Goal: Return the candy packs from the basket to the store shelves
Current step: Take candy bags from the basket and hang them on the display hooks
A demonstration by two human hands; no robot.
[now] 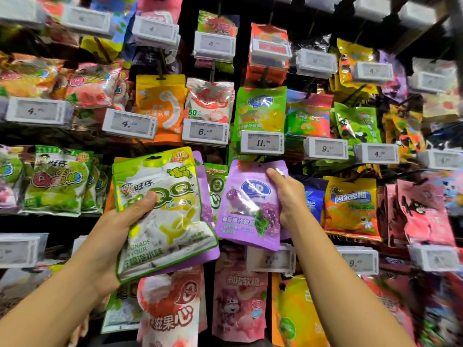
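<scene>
The left hand (117, 221) grips a green-and-white candy pack (162, 211) printed with "QQ" lettering, thumb pressed across the front face, fingers behind it. A second, purple pack (204, 194) sits directly behind the green one in the same grasp; only its right edge and lower corner show.

The right hand (288, 196) pinches a purple grape candy pack (250, 204) at its upper right edge, thumb on the front near the top corner, remaining fingers wrapped behind. The pack hangs slightly tilted, its top edge just below the price tag reading 11.99 (262, 142). Whether the top of the pack is engaged on a peg cannot be determined.

The two held packs are side by side, edges close together, raised in front of the store shelves (310, 121).

Display layout:
- Above the grape pack: a green pack (260, 108) bearing the same round blue logo
- Left of that: a white-and-red pack (209, 101) over a 6.09 tag (205, 131), and an orange pack (160, 103)
- Right of the right hand: a yellow pack (350, 204)
- Below the hands: pink packs (240, 291)

The basket is out of frame
</scene>
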